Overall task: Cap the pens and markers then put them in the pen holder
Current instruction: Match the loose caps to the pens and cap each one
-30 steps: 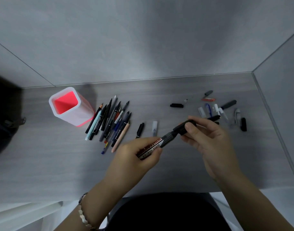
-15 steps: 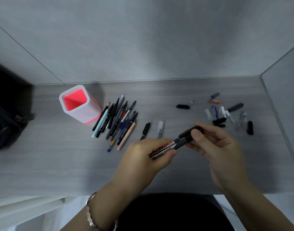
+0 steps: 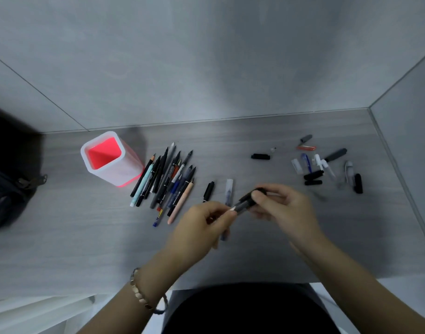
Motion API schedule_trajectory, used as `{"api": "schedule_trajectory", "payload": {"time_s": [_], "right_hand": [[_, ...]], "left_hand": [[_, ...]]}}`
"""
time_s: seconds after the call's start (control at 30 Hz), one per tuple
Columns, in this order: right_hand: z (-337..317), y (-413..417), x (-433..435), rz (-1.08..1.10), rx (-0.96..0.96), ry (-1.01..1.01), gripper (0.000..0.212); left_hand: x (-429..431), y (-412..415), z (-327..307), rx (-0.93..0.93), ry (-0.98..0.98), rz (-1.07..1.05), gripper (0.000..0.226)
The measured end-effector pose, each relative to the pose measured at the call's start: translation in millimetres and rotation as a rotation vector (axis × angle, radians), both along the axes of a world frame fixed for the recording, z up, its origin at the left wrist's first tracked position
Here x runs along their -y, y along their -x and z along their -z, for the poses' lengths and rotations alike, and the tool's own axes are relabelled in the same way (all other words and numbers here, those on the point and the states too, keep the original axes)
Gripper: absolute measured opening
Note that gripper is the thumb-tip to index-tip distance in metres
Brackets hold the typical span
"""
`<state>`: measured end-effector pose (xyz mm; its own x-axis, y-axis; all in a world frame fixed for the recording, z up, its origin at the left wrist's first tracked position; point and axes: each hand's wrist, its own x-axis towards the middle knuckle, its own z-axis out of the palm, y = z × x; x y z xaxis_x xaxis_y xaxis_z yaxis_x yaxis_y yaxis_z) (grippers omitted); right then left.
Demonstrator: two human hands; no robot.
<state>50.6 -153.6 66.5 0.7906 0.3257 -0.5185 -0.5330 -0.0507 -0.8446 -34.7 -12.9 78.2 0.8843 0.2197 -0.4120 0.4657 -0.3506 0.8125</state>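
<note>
Grey wood-grain table (image 3: 86,237): pink-and-white pen holder (image 3: 127,172) left, fanned pens (image 3: 165,182) beside it, loose caps (image 3: 312,175) right.

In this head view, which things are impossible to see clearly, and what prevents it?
Marker, head view: motion blur, left hand and right hand cover it; cap seating unclear.
Clear-capped pen: its lower part is hidden behind the left hand.
Loose caps: too small to match with pens.
Dark bag: cut off by left edge.
</note>
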Motion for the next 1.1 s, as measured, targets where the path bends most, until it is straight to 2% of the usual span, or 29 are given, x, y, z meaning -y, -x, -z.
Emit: {"api": "schedule_trajectory", "payload": {"time_s": [0.03,0.07,0.1,0.17,0.23,0.37,0.47,0.53,0.6,0.73,0.9,1.1], "right_hand": [[8.4,-1.5,-3.0,-0.070,-0.029,0.047,0.017],[15.2,-2.1,-5.2,-0.126,-0.047,0.078,0.020],[21.9,-2.0,-6.1,-0.161,-0.053,0.106,0.022],[31.1,-1.1,-4.7,-0.212,-0.043,0.173,0.022],[36.2,0.2,-1.4,-0.269,-0.045,0.233,0.018],[42.3,-0.3,7.5,-0.258,-0.070,0.276,0.015],[45.5,-3.4,17.3,-0.222,-0.059,0.296,0.015],[48.8,-5.1,24.0,-0.203,-0.061,0.307,0.015],[54.2,-5.9,29.0,-0.200,-0.067,0.331,0.015],[58.4,-8.4,36.2,-0.204,-0.081,0.356,0.017],[58.4,-17.9,47.2,-0.177,-0.062,0.398,0.022],[66.9,-26.1,60.4,-0.141,-0.050,0.406,0.022]], "left_hand": [[-7.6,1.4,13.2,0.028,-0.266,0.083,0.017],[-14.6,3.2,24.5,0.053,-0.452,0.095,0.019],[-20.8,4.8,33.1,0.053,-0.525,0.034,0.020],[-30.3,6.9,50.8,0.025,-0.555,-0.139,0.020],[-35.7,8.3,69.5,-0.003,-0.605,-0.179,0.019],[-28.4,9.7,92.8,-0.082,-0.653,-0.098,0.022],[-29.7,7.2,97.0,-0.050,-0.687,-0.099,0.022],[-40.6,3.2,100.9,-0.086,-0.784,-0.067,0.022],[-50.0,-2.8,98.7,-0.115,-0.851,-0.041,0.017],[-53.5,-14.8,86.1,-0.158,-0.851,-0.035,0.015],[-60.8,-16.7,102.9,-0.224,-1.015,0.184,0.014],[-53.2,-24.0,90.7,-0.250,-1.029,0.133,0.026]]}}
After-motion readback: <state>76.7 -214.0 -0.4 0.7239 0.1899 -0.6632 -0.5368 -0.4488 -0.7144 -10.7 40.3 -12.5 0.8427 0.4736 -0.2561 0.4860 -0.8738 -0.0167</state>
